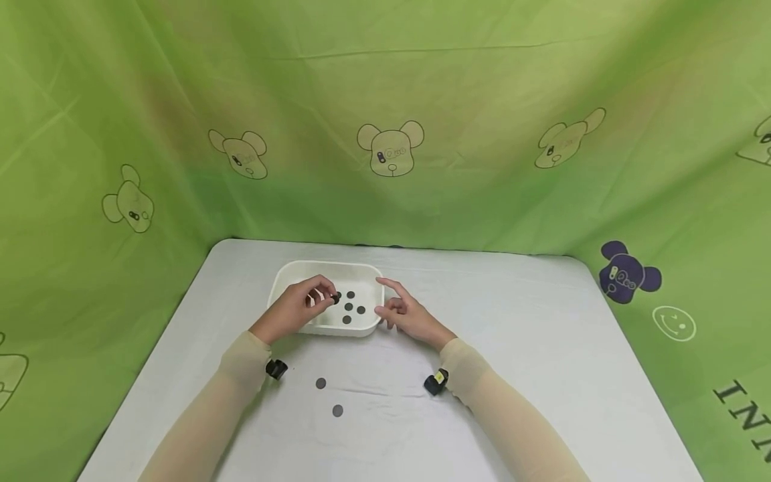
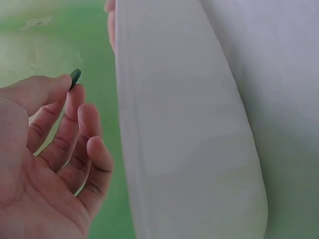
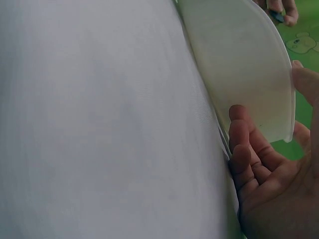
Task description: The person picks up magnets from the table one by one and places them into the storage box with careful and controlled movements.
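Note:
Between thumb and forefinger my left hand pinches a small dark disc, edge-on in the left wrist view. It holds the disc over a white rectangular tray; its other fingers are bent and hold nothing. Several flat, round, dark grey discs lie spread on the tray's floor. At the tray's right end, my right hand is spread, with thumb and forefinger at the rim. In the right wrist view its other fingers bend loosely beside the tray's outer wall.
Two more dark discs, one farther and one nearer, lie between the forearms on the white-covered table. A green curtain with bear-head prints encloses the back and sides. Black devices sit at both wrists.

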A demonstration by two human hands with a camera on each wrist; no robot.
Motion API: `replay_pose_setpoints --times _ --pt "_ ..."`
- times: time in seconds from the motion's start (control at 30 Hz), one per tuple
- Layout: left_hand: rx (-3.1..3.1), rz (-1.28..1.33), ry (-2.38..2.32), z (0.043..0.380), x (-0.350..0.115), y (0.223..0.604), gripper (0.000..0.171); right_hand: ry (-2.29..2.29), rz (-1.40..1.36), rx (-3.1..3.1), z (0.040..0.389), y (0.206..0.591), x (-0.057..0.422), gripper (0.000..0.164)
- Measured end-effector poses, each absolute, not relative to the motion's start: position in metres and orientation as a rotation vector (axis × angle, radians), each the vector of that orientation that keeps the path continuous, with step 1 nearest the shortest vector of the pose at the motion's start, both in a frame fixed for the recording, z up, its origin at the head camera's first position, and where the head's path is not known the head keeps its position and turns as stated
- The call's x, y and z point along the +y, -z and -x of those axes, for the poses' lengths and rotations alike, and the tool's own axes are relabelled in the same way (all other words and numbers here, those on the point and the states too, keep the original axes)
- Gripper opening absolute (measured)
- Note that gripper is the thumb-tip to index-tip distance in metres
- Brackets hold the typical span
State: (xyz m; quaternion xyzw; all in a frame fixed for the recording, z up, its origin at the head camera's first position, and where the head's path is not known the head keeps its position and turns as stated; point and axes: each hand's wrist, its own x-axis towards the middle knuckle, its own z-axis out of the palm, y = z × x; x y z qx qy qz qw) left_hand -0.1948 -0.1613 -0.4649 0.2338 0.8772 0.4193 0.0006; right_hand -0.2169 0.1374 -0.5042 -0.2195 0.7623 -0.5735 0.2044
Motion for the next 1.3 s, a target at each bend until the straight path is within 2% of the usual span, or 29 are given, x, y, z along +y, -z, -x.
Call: replay_pose_setpoints --times 0.43,1.3 --pt "2.714 -0.634 -1.245 0.217 -0.162 0.480 0.015 1.601 0.616 2.130 0.218 0.507 0.137 0.071" --pt "2.683 -0.532 -1.154 0.227 -0.159 0.501 0.008 1.578 0.603 2.144 0.218 0.502 0.136 0.071"
